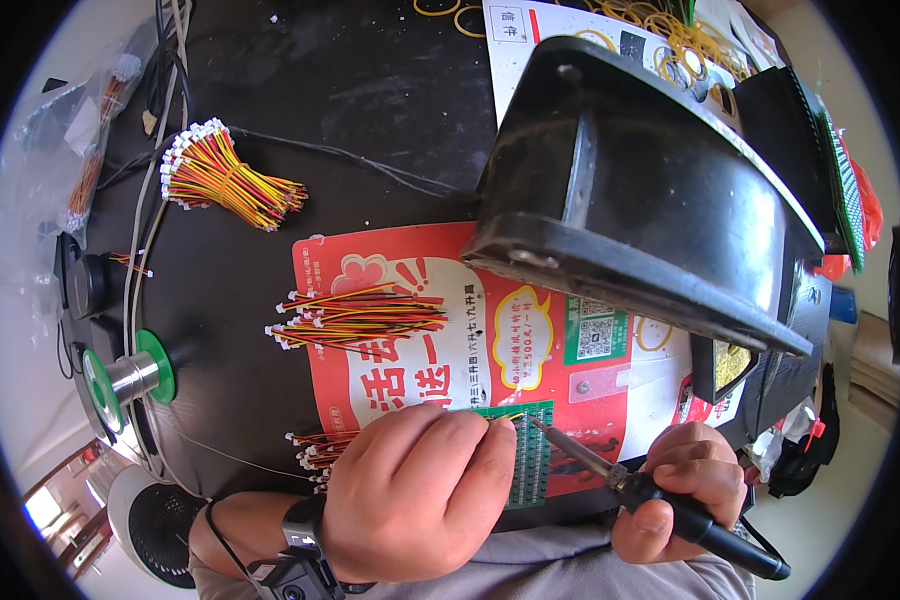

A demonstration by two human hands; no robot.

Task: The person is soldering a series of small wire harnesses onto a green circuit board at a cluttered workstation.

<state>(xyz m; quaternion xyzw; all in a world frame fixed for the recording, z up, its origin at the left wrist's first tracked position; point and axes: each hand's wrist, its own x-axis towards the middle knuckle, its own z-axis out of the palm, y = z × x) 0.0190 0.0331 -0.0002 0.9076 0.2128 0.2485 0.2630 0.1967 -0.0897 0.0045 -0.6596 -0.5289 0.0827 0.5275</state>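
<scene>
Green perforated circuit board (528, 452) lies at the near edge of the dark surface (370, 90), on a red printed sheet (410, 255), partly under the left hand (420, 495). That hand is curled shut, its fingertips pinching a thin wire lead (505, 416) against the board's top edge. The right hand (685, 490) is closed around the black handle of a soldering iron (610, 470), whose tip comes in at a slant and meets the board just beside the pinched lead.

The hot tip sits very close to the left fingertips, so a small slip could probably burn them or melt the wire's insulation. Lingering too long on one pad might scorch the board or bridge solder to neighbouring holes. The lead is held only by finger pressure and could shift.

Bundles of red and yellow wires (365, 318) lie on the sheet behind, another bundle (225, 175) further left, and a solder spool (130, 378) stands at the left rim. A large black housing (650, 190) overhangs the right side.
</scene>
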